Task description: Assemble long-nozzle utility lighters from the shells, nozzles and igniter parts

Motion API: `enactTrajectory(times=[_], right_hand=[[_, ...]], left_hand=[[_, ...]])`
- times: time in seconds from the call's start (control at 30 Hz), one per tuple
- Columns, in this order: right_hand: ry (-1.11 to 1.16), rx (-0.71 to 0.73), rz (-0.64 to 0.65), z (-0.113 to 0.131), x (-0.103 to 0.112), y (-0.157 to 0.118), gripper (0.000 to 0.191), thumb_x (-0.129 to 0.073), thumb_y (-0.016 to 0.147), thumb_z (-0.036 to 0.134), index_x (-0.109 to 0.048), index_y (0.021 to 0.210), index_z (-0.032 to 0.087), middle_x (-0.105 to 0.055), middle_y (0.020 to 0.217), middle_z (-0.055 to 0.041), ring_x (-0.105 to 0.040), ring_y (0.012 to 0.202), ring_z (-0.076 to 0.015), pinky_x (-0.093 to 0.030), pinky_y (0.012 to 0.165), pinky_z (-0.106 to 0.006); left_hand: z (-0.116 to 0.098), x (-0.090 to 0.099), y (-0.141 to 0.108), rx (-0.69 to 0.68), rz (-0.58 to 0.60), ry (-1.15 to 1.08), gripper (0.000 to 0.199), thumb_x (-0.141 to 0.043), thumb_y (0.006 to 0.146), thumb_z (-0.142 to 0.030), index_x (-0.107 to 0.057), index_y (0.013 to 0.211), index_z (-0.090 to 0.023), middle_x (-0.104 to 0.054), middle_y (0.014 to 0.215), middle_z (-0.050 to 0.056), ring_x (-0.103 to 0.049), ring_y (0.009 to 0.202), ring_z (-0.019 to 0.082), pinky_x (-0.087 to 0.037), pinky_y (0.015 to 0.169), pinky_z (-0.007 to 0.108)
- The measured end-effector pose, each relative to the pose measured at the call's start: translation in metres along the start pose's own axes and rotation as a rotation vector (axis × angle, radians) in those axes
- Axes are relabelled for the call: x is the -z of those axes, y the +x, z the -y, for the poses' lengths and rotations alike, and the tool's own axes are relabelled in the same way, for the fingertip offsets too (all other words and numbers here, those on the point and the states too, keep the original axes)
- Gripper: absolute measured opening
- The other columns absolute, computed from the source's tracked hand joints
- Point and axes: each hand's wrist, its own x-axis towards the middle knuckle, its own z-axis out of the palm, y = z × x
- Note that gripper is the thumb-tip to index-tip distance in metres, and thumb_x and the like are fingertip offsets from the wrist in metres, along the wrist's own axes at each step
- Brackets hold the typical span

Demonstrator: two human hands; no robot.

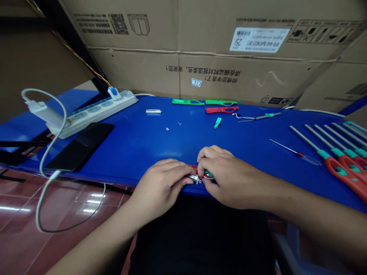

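Nearest the camera are our dark-clothed lap [200,236] and both bare forearms, which reach to the front edge of the blue table [129,141]. The red casing [192,167] is located at this edge, between our hands and partly covered by them.

Left hand [162,183]: fingers bent and together, thumb opposed, pinching the small clear part [195,177] at the casing. Right hand [226,175]: fingers curled over the other end of the casing, thumb below; the fingers hide the contact, so we cannot tell whether they pinch it. A green piece [207,173] shows beneath the right fingers.

Beyond our hands, we find a clear tube [153,111], two green casing halves [187,102], a red casing half [222,110] and a small teal part [218,122]. A thin metal rod [266,115] with wires lies farther right. Two tiny white bits [168,129] lie nearer the middle.

On our right, a screwdriver [299,154] lies beside a row of red-handled lighters [341,164]. On our left, a black phone [83,147] lies alongside a power strip [94,110]. A large carton [143,61] stands upright behind the table.
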Motion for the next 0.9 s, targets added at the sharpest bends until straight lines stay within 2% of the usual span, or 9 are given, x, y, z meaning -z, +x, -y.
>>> enactTrajectory(times=[0.2, 0.3, 0.43, 0.6, 0.9], right_hand=[[0.1, 0.027, -0.026, -0.007, -0.001, -0.003, 0.011, -0.058, 0.081, 0.01, -0.059, 0.083, 0.021, -0.061, 0.103, -0.0025, -0.053, 0.096, -0.0182, -0.044, 0.087, -0.037], [0.088, 0.041, -0.08, -0.009, -0.003, -0.005, 0.01, -0.058, 0.082, 0.011, -0.059, 0.08, 0.021, -0.061, 0.103, -0.0022, -0.053, 0.095, -0.0176, -0.043, 0.088, -0.038], [0.035, 0.049, -0.17, -0.011, -0.008, -0.009, 0.005, -0.06, 0.086, 0.019, -0.064, 0.086, 0.023, -0.061, 0.107, -0.0028, -0.054, 0.098, -0.0193, -0.041, 0.091, -0.041], [0.053, 0.064, -0.19, -0.012, -0.01, -0.01, 0.009, -0.061, 0.088, 0.021, -0.069, 0.09, 0.024, -0.063, 0.107, -0.0024, -0.057, 0.099, -0.0187, -0.041, 0.092, -0.041], [0.287, 0.042, -0.22, -0.02, -0.015, -0.011, 0.007, -0.065, 0.086, 0.021, -0.071, 0.085, 0.024, -0.066, 0.1, -0.0004, -0.061, 0.095, -0.0144, -0.046, 0.087, -0.031]], left_hand=[[-0.001, 0.0, 0.0, 0.002, 0.001, -0.018, 0.014, -0.059, 0.097, -0.02, -0.069, 0.108, -0.02, -0.075, 0.101, 0.003, -0.068, 0.09, 0.017, -0.052, 0.083, 0.033], [-0.002, 0.001, 0.0, 0.004, -0.009, -0.01, 0.013, -0.06, 0.097, -0.021, -0.069, 0.106, -0.019, -0.076, 0.1, 0.002, -0.068, 0.089, 0.016, -0.052, 0.083, 0.032], [-0.001, 0.001, 0.0, 0.006, -0.012, 0.003, 0.012, -0.061, 0.097, -0.022, -0.069, 0.105, -0.019, -0.076, 0.1, 0.001, -0.068, 0.09, 0.015, -0.051, 0.083, 0.031], [-0.001, 0.0, 0.0, 0.019, -0.014, 0.02, 0.012, -0.061, 0.096, -0.023, -0.07, 0.104, -0.02, -0.076, 0.1, 0.001, -0.068, 0.09, 0.015, -0.052, 0.083, 0.031], [-0.003, -0.003, 0.001, 0.023, -0.091, 0.029, 0.014, -0.065, 0.095, -0.024, -0.072, 0.106, -0.02, -0.077, 0.1, 0.002, -0.07, 0.089, 0.015, -0.055, 0.083, 0.031]])
